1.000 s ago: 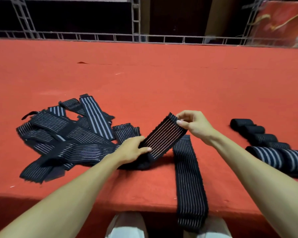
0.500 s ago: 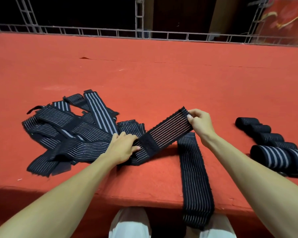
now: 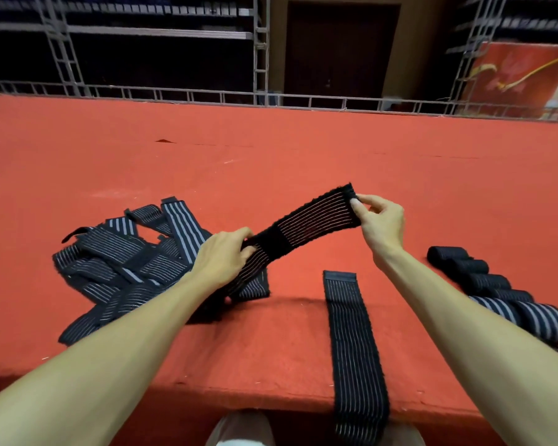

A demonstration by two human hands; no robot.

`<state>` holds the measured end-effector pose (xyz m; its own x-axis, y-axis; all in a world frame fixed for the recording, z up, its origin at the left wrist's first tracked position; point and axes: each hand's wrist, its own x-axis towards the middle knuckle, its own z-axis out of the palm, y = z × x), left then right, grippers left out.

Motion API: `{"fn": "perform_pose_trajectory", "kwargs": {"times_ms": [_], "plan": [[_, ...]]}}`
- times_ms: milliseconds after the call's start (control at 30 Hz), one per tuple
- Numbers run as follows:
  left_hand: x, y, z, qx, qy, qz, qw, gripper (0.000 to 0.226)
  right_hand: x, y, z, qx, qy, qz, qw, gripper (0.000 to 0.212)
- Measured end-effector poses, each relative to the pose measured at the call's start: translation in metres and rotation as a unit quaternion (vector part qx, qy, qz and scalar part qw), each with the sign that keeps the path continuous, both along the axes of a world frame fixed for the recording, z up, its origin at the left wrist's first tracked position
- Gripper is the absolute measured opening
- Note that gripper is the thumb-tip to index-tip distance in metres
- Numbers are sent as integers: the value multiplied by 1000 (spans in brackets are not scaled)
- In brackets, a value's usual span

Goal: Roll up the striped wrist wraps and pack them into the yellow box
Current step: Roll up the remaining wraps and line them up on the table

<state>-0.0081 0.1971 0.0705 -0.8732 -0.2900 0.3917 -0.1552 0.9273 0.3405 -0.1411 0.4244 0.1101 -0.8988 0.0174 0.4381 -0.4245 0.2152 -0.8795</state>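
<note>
A black striped wrist wrap (image 3: 306, 225) is stretched in the air between my hands. My right hand (image 3: 379, 220) pinches its far end. My left hand (image 3: 223, 257) grips it lower down, and the rest of the wrap trails under that hand. A heap of unrolled striped wraps (image 3: 126, 262) lies to the left on the red surface. One flat wrap (image 3: 351, 342) lies in front of me and hangs over the near edge. Several rolled wraps (image 3: 496, 291) sit in a row at the right. No yellow box is in view.
The red carpeted platform (image 3: 303, 162) stretches far ahead to a metal truss railing (image 3: 258, 101). Its near edge (image 3: 255, 394) drops off just in front of my white shoes (image 3: 239, 429). A red banner (image 3: 522, 82) stands at the back right.
Both hands have lifted the wrap off the surface and pulled it longer and tauter. The flat wrap that lay under its end is now fully exposed.
</note>
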Motion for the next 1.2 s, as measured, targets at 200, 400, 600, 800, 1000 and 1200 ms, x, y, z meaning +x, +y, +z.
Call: {"fn": "perform_pose_trajectory", "kwargs": {"times_ms": [200,400,600,800,1000,1200], "plan": [[3,4,25,-15,86,30,996,23,7,-14,18,-25,-7,60,998,14],[8,-19,-6,62,-14,3,998,18,18,-30,26,-138,-52,83,986,25],[36,-41,-64,41,-146,-73,986,15,23,-62,-2,-132,-128,95,978,15],[25,-38,-47,80,-20,-33,996,23,19,-76,-2,-153,-139,103,973,18],[3,-20,14,102,165,-58,979,12,16,-65,16,-206,-110,84,969,38],[10,0,25,73,234,-89,965,14,15,-49,24,-253,-139,85,954,37]]}}
